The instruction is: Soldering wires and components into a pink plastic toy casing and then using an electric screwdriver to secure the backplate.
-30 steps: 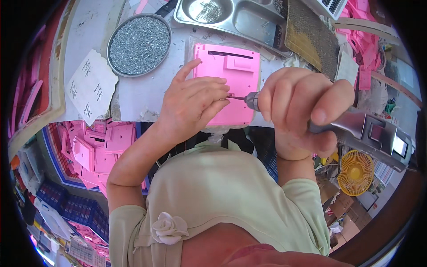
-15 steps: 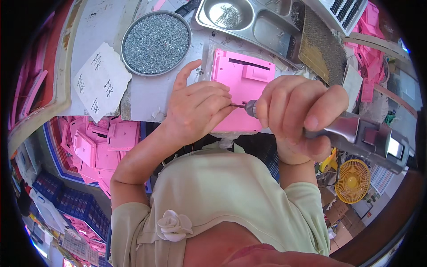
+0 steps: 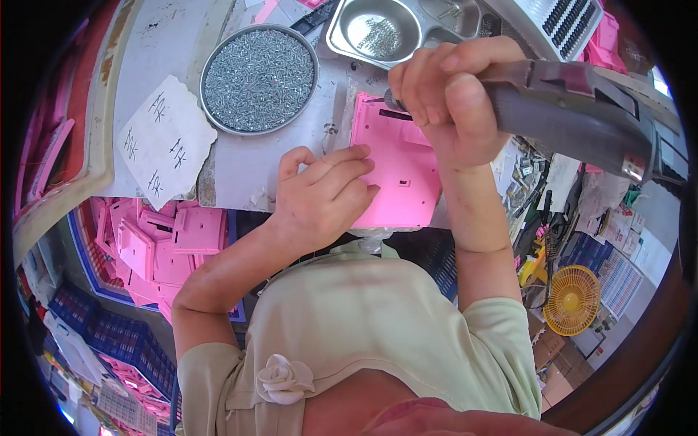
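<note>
A pink plastic panel (image 3: 398,200) with small holes and a dark slot lies on the bench in front of me. My right hand (image 3: 459,98) is wrapped round a grey electric screwdriver (image 3: 563,109). Its thin bit points left and meets the panel's far left corner. At the panel's left edge is my left hand (image 3: 318,195), its fingers curled and their tips over the pink surface. Whatever those fingers hold, if anything, is hidden. Beyond the left hand stands a round metal dish (image 3: 262,134) full of small silvery screws (image 3: 256,78).
A compartmented steel tray (image 3: 332,36) with some screws stands at the back. Marked paper (image 3: 163,138) lies left of the dish. Below the bench's left side, a blue crate (image 3: 86,251) holds several pink parts (image 3: 171,251). A yellow basket (image 3: 573,299) is at lower right.
My right hand has carried the screwdriver away from my left fingers to the panel's far left corner. My left index finger has curled in, and that hand stays by the panel's edge.
</note>
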